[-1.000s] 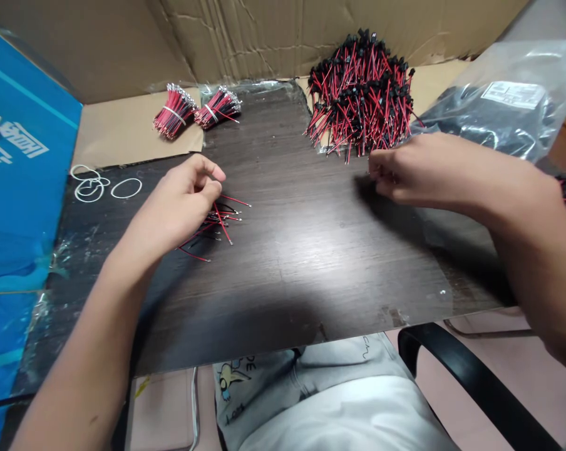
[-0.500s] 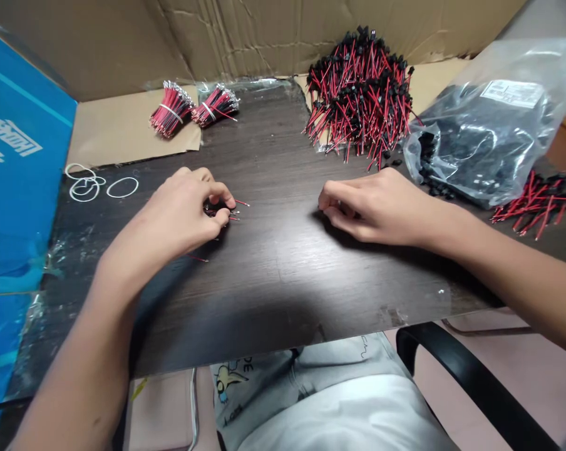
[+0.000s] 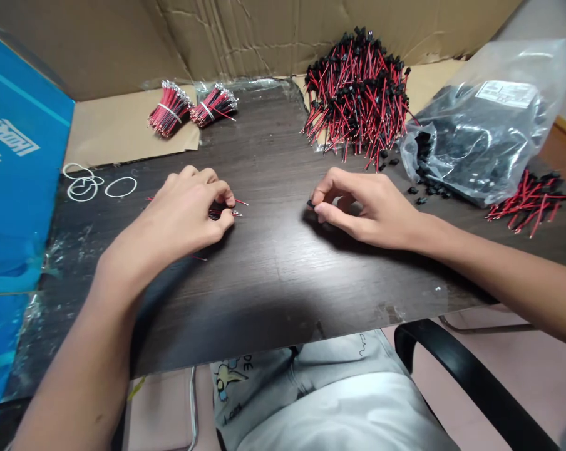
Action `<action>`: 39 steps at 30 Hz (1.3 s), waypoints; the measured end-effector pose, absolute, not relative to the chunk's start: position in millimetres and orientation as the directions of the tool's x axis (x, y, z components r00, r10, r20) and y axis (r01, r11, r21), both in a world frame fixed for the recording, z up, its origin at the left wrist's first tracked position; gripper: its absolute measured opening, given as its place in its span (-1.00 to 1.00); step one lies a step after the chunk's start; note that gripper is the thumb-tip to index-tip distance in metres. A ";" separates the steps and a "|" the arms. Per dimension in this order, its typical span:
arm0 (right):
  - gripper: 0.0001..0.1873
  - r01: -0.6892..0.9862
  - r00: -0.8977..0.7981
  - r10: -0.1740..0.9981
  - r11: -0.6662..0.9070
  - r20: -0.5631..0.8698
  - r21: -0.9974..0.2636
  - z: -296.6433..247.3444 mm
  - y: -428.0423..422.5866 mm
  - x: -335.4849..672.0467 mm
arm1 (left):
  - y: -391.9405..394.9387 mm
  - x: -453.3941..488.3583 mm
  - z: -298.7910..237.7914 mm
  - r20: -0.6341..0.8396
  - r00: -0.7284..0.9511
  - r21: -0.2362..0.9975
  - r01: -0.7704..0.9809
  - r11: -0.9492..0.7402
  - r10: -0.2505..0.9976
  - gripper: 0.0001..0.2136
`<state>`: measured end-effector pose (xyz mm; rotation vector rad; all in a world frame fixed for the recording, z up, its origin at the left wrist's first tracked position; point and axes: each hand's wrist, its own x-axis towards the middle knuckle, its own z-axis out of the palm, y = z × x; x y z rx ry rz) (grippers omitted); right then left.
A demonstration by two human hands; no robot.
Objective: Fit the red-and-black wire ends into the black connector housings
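My left hand (image 3: pixel 189 213) lies on the dark board (image 3: pixel 273 275), fingers curled over a small bunch of loose red and black wires (image 3: pixel 231 208) whose ends stick out to the right. My right hand (image 3: pixel 365 207) rests near the board's middle, thumb and forefinger pinched on a small black connector (image 3: pixel 310 203). A big pile of red and black wires with black connectors (image 3: pixel 358 94) sits behind the right hand.
Two banded wire bundles (image 3: pixel 189 108) lie at the back left. White rubber bands (image 3: pixel 97 186) lie left. A clear bag of black connectors (image 3: pixel 484 125) sits right, with loose wires (image 3: pixel 527 200) beside it. Blue box (image 3: pixel 15 163) left, cardboard behind, black chair arm (image 3: pixel 452 369) below.
My right hand came back from the big pile toward the board's middle with a small black piece in its fingertips. My left hand closed down over the loose wires.
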<state>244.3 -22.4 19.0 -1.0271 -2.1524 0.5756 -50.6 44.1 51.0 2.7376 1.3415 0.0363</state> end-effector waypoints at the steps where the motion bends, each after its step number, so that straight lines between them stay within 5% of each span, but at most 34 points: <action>1: -0.88 0.459 -0.445 0.814 0.566 0.374 -0.685 17.5 -22.7 242.9 | 44.4 -51.9 50.6 -0.022 0.622 0.079 0.781 -0.619 0.783 -0.92; 8: -0.77 0.245 -0.417 0.854 0.435 0.311 -0.867 5.9 -24.4 237.1 | 45.2 -51.6 50.9 -0.049 0.636 0.111 0.769 -0.629 0.770 -0.91; 18: -0.80 0.276 -0.442 0.836 0.472 0.326 -0.837 8.8 -25.3 236.2 | 43.5 -48.0 52.3 -0.092 0.633 0.037 0.774 -0.632 0.769 -0.91; 39: -0.72 0.398 -0.496 0.754 0.639 0.432 -0.658 7.3 -22.3 238.2 | 52.4 -51.9 41.6 -0.023 0.673 0.146 0.734 -0.664 0.739 -0.84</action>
